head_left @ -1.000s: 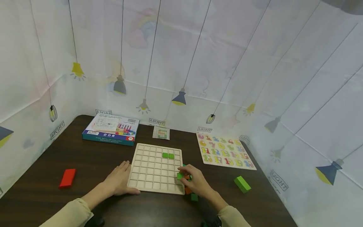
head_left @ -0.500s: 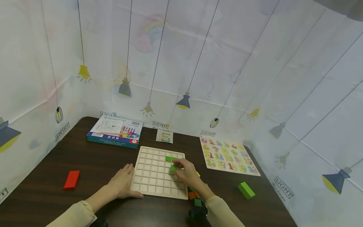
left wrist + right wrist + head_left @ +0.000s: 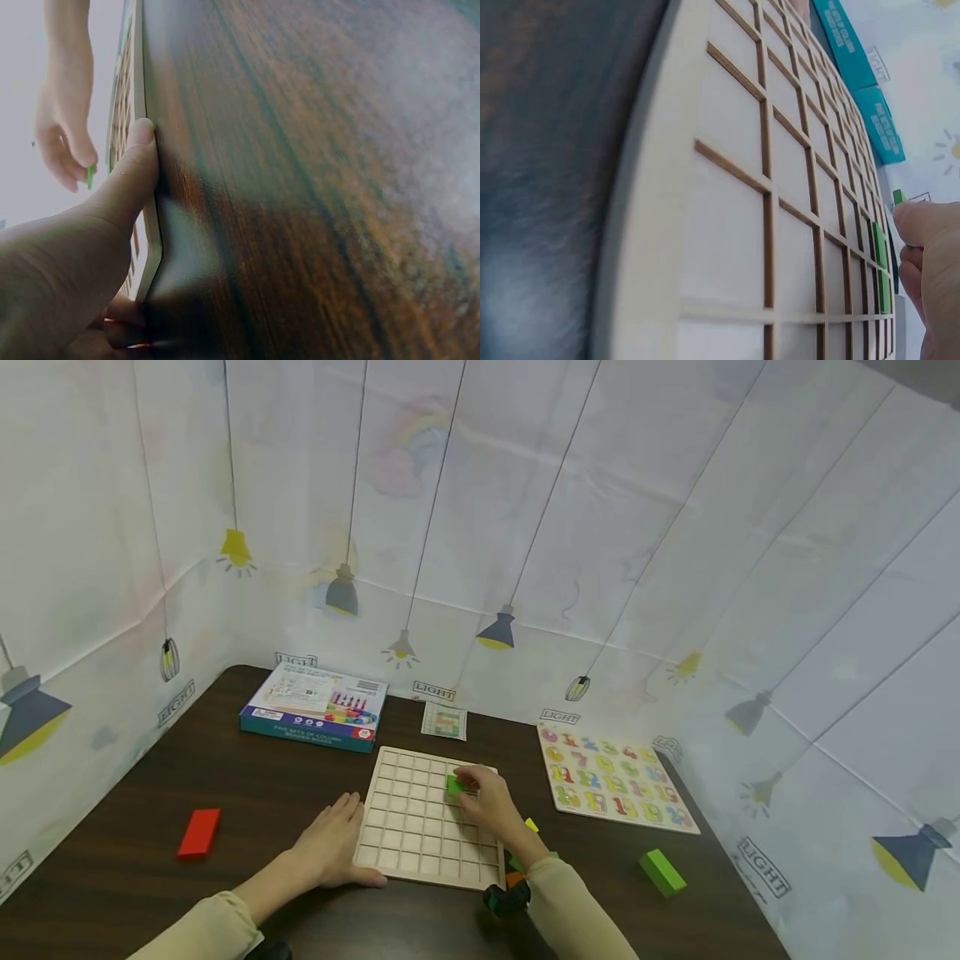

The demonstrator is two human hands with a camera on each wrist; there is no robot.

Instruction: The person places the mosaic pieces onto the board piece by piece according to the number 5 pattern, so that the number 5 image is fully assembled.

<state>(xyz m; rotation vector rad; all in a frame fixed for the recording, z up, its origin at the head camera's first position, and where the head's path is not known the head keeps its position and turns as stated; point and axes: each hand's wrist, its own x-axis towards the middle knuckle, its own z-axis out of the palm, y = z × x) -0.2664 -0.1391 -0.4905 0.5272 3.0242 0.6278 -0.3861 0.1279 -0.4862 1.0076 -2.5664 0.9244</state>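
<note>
A wooden grid board (image 3: 412, 827) lies in the middle of the dark table. My left hand (image 3: 337, 843) rests at its near left corner, with fingers along the left side and the thumb (image 3: 135, 150) at the near edge. My right hand (image 3: 491, 810) is over the far right part of the board and pinches a small green tile (image 3: 898, 196) between thumb and fingers. Just below it, two green tiles (image 3: 880, 244) sit in neighbouring squares, as the right wrist view shows. In the head view the right hand mostly covers them.
Small orange (image 3: 514, 879), yellow (image 3: 532, 824) and green pieces lie off the board's right side, partly behind the right forearm. A patterned card (image 3: 444, 721) and a flat box (image 3: 313, 706) stand behind. A number board (image 3: 611, 777), green block (image 3: 662, 872) and red block (image 3: 198, 833) lie around.
My right hand has carried the green tile from the board's right edge to its far part, by the two green tiles. The left hand stays at the corner; the head view shifts slightly.
</note>
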